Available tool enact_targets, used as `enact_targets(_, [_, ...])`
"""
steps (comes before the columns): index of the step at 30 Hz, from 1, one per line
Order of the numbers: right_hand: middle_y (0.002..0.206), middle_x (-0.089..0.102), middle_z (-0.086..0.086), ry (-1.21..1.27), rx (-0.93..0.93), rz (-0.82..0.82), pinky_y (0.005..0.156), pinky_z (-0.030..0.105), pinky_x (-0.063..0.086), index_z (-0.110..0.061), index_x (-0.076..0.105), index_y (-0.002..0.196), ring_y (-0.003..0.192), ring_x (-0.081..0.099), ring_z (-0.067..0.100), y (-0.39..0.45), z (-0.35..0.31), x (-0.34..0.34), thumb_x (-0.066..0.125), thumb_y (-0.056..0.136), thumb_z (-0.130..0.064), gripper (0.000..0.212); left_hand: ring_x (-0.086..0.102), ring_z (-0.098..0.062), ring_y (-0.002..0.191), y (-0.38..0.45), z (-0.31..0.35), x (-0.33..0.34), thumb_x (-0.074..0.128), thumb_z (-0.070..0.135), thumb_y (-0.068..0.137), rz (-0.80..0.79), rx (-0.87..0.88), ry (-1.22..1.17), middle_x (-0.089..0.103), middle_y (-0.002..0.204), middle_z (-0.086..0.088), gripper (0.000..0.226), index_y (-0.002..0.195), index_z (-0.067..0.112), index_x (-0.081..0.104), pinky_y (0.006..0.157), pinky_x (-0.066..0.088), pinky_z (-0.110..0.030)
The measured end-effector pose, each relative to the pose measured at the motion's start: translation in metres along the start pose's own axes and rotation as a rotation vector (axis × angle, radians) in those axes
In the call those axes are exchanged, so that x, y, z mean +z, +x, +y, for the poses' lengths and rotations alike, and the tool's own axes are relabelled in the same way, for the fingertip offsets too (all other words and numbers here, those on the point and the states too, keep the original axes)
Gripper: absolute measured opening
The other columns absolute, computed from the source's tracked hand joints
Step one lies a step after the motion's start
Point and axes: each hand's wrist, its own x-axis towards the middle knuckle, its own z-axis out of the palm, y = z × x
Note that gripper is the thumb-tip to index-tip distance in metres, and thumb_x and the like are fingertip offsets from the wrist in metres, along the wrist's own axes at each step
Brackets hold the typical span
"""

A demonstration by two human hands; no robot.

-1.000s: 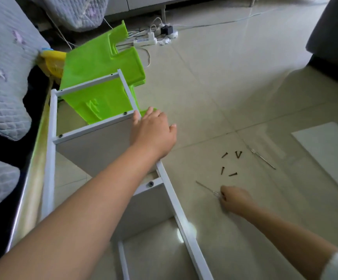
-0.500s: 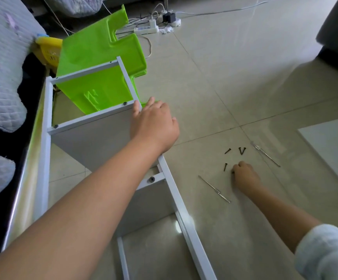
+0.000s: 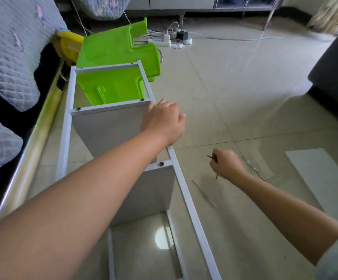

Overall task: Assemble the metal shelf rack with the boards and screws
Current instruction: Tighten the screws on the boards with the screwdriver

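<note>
Your left hand (image 3: 163, 120): fingers flat, steadying rack frame (image 3: 181, 178). Right hand (image 3: 226, 165): pinching screw (image 3: 211, 157). Carry it toward 10 o'clock; seat square in hole.

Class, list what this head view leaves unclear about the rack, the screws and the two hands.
- Screws in the right hand: curled fingers cover them, only dark tips show, so no count.
- Left hand on the rack: its back hides the fingers' contact.
- Rack's near end: cut off by the bottom edge.
- Thin tool on the floor: blurred, type unclear.
</note>
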Motion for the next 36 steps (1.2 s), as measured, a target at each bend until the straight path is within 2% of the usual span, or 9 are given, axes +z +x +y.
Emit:
enact_targets(7, [0.1,0.059,0.015,0.095,-0.271,0.244,0.069,0.03,0.039,0.0,0.057,0.101,0.089,0.053,0.03,-0.027,-0.076,-0.078,0.045,0.088,-0.009,0.02,0.011,-0.02,0.144,-0.053,-0.034,-0.025,0.031,0.025,0.1,-0.002,-0.02,-0.099,0.022,0.153,-0.008,0.045,0.14,0.004,0.032,0.113,0.016,-0.031])
enact_targets(11, [0.1,0.059,0.015,0.085,-0.42,0.287,0.075,0.033,0.042,0.0,0.058,0.097,0.089,0.052,0.029,-0.042,-0.119,-0.11,0.044,0.086,-0.005,0.019,0.012,-0.019,0.144,-0.086,-0.064,-0.042,0.032,0.026,0.099,-0.003,-0.068,-0.024,0.021,0.154,-0.008,0.046,0.141,0.006,0.032,0.113,0.016,-0.03])
enact_targets(14, [0.099,0.062,0.018,0.056,-0.513,0.234,0.078,0.033,0.044,0.0,0.062,0.097,0.094,0.055,0.032,-0.05,-0.155,-0.12,0.044,0.084,-0.003,0.022,0.014,-0.017,0.144,-0.112,-0.091,-0.048,0.027,0.033,0.099,-0.018,-0.047,0.093,0.026,0.152,-0.006,0.046,0.135,0.009,0.041,0.113,0.012,-0.03])
enact_targets(17, [0.096,0.066,0.016,0.016,-0.594,0.13,0.078,0.029,0.044,-0.002,0.065,0.096,0.093,0.058,0.029,-0.061,-0.189,-0.118,0.046,0.083,-0.002,0.023,0.017,-0.018,0.143,-0.135,-0.111,-0.05,0.011,0.044,0.082,0.023,-0.067,0.004,0.032,0.149,-0.007,0.072,0.133,0.006,0.045,0.11,0.016,-0.026])
enact_targets(21, [0.104,0.068,0.006,-0.016,-0.776,0.014,0.079,0.018,0.037,-0.008,0.069,0.103,0.102,0.058,0.02,-0.08,-0.213,-0.104,0.05,0.085,-0.007,0.025,0.013,-0.011,0.143,-0.151,-0.129,-0.044,0.02,0.021,0.097,0.073,-0.186,-0.201,0.017,0.155,-0.005,0.049,0.142,0.004,0.028,0.107,0.015,-0.015])
enact_targets(24, [0.111,0.065,0.007,0.035,-0.88,-0.009,0.076,0.014,0.031,-0.011,0.067,0.111,0.105,0.057,0.021,-0.088,-0.217,-0.088,0.051,0.089,-0.01,0.027,0.011,-0.009,0.143,-0.156,-0.134,-0.04,0.013,0.033,0.085,0.086,-0.185,-0.241,0.014,0.155,-0.005,0.067,0.145,0.006,0.021,0.102,0.009,-0.007])
enact_targets(26, [0.099,0.067,0.013,0.049,-0.961,0.059,0.075,0.021,0.041,-0.007,0.071,0.102,0.091,0.063,0.027,-0.092,-0.221,-0.078,0.056,0.085,-0.005,0.023,0.011,-0.009,0.143,-0.155,-0.134,-0.038,0.014,0.031,0.091,0.086,-0.197,-0.23,0.013,0.156,-0.004,0.06,0.146,0.007,0.02,0.103,0.01,-0.007])
enact_targets(29, [0.065,0.067,0.011,0.094,-1.044,0.106,0.054,0.021,0.049,-0.005,0.075,0.073,0.053,0.064,0.024,-0.093,-0.22,-0.065,0.059,0.064,-0.002,0.018,0.013,-0.009,0.143,-0.156,-0.134,-0.039,0.025,0.015,0.1,0.104,-0.198,-0.235,0.013,0.156,-0.004,0.047,0.146,0.007,0.02,0.106,0.014,-0.013])
enact_targets(36, [0.057,0.064,0.005,0.164,-1.024,0.197,0.046,0.012,0.031,-0.005,0.074,0.067,0.042,0.057,0.016,-0.096,-0.222,-0.059,0.063,0.059,-0.004,0.013,0.015,-0.01,0.142,-0.157,-0.134,-0.038,0.022,0.013,0.1,0.108,-0.19,-0.226,0.013,0.156,-0.003,0.046,0.146,0.007,0.02,0.107,0.019,-0.019])
